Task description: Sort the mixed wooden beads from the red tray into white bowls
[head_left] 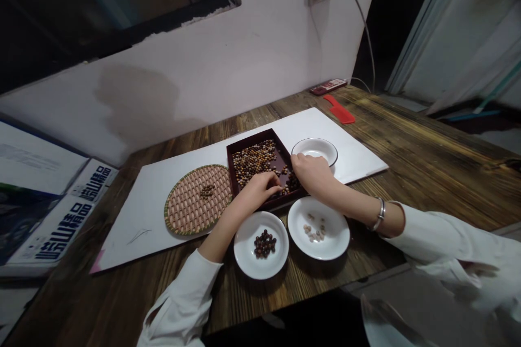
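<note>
A dark red tray (284,155) holds many small round beads (253,160) in brown, yellow and black tones. My left hand (262,186) reaches over its front part, thumb and forefinger drawn together at the beads; whatever they pinch is too small to name. At the tray's right wall is my right hand (312,171), fingers curled down and closed, their tips hidden. Near my left wrist stands a white bowl (246,261) with dark red-brown beads (265,244). Beside it, under my right forearm, a second white bowl (336,244) contains several pale beads (315,233).
A round woven mat (187,206) with a few brown-green beads lies left of the tray. Behind my right hand is a dark-rimmed white dish (315,146). A white board (138,222) lies under them. A red comb (340,110) and a plugged-in cable (366,27) are farther back.
</note>
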Demonstrator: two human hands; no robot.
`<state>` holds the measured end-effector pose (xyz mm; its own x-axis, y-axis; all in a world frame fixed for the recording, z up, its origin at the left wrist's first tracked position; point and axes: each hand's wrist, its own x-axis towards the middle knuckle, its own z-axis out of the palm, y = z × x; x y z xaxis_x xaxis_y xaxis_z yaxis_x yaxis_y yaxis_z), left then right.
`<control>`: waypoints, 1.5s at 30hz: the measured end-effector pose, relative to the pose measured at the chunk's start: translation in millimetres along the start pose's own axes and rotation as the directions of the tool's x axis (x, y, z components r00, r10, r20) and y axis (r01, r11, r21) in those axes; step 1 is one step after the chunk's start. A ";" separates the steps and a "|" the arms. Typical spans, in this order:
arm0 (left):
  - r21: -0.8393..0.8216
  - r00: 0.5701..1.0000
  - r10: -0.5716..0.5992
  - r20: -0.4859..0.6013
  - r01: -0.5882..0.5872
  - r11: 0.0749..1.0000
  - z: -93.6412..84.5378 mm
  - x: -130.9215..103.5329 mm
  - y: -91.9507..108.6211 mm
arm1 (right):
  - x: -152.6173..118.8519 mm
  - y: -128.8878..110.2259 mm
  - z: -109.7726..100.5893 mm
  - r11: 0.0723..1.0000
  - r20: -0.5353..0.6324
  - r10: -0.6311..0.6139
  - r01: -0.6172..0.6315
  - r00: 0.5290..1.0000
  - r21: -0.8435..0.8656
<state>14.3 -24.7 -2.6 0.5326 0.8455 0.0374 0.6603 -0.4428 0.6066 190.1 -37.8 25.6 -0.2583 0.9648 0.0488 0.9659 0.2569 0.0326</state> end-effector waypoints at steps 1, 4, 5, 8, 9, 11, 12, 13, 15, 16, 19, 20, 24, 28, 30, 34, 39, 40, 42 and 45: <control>0.001 1.000 0.002 -0.003 -0.002 1.000 -0.2 0.0 0.4 | -0.1 -0.1 -0.4 1.000 0.001 0.002 -0.002 1.000 0.000; 0.006 1.000 0.008 -0.006 -0.008 1.000 -1.0 0.0 1.7 | -0.3 -0.2 -0.7 1.000 -0.004 0.002 -0.002 1.000 -0.001; 0.009 1.000 0.012 -0.006 -0.011 1.000 -1.2 0.0 1.9 | -0.3 -0.1 -0.6 1.000 -0.007 0.001 -0.001 1.000 0.000; 0.019 0.999 0.029 -0.013 -0.029 0.999 -1.5 -0.3 1.9 | 0.1 0.2 0.5 1.000 -0.010 0.001 -0.001 1.000 0.002; 0.023 0.999 0.042 -0.018 -0.042 0.999 -1.4 -0.5 1.6 | 0.2 0.3 0.9 1.000 -0.012 0.001 -0.001 1.000 0.004; 0.020 0.997 0.078 -0.029 -0.077 0.997 -1.2 -0.8 0.9 | 0.4 0.3 1.6 1.000 -0.017 0.001 -0.001 1.000 0.005; 0.009 0.995 0.096 -0.031 -0.096 0.995 -1.3 -0.9 0.7 | 0.4 0.3 1.8 1.000 -0.018 0.002 -0.002 1.000 0.003; -0.008 0.993 0.110 -0.031 -0.111 0.994 -1.4 -1.1 0.6 | 0.4 0.3 2.0 1.000 -0.020 0.004 -0.004 1.000 0.001; -0.059 0.993 0.120 -0.018 -0.121 0.991 -2.0 -1.4 1.2 | 0.4 0.3 1.9 1.000 -0.016 0.003 -0.003 1.000 -0.004; -0.089 0.993 0.118 -0.007 -0.118 0.989 -2.4 -1.6 1.9 | 0.4 0.3 1.8 1.000 -0.015 0.002 -0.003 1.000 -0.006; -0.176 0.994 0.104 0.026 -0.098 0.980 -4.1 -2.7 4.6 | 0.6 0.7 1.6 1.000 -0.013 0.002 -0.002 1.000 -0.007; -0.202 0.994 0.101 0.033 -0.092 0.975 -4.5 -3.1 5.4 | 0.7 0.8 1.7 1.000 -0.012 0.003 -0.003 1.000 -0.008; -0.302 0.994 0.101 0.041 -0.084 0.950 -4.7 -4.6 6.5 | 1.0 1.1 1.5 1.000 -0.006 0.001 -0.001 1.000 -0.017; -0.400 0.995 0.077 0.062 -0.046 0.916 -4.0 -5.5 6.3 | 0.4 0.8 0.0 1.000 0.008 0.002 -0.002 1.000 -0.020; -0.414 0.996 0.064 0.070 -0.029 0.910 -4.3 -5.8 7.4 | 0.3 0.7 -0.7 1.000 0.016 0.008 -0.007 1.000 -0.017; -0.365 0.995 0.060 0.081 -0.026 0.931 -6.4 -5.9 10.8 | 0.3 0.7 -1.0 1.000 0.015 0.007 -0.006 1.000 -0.019; -0.378 0.990 0.098 0.100 -0.053 0.924 -8.6 -6.4 12.1 | 0.2 0.6 -1.1 1.000 0.016 0.008 -0.007 1.000 -0.019; -0.394 0.986 0.117 0.122 -0.060 0.917 -8.9 -6.7 12.2 | 0.2 0.7 -1.2 1.000 0.016 0.008 -0.007 1.000 -0.017; -0.411 0.971 0.171 0.164 -0.091 0.907 -9.7 -7.5 12.8 | 0.2 0.7 -1.1 1.000 0.016 0.006 -0.006 1.000 -0.013; -0.399 0.948 0.244 0.205 -0.147 0.905 -10.6 -9.0 14.1 | 0.3 0.9 -1.0 1.000 0.010 0.001 -0.001 1.000 -0.013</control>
<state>13.2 -35.3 14.1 0.7747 0.6320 0.0209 0.3077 -0.4057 0.8606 190.9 -37.4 26.6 -0.2572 0.9656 0.0393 0.9658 0.2554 0.0451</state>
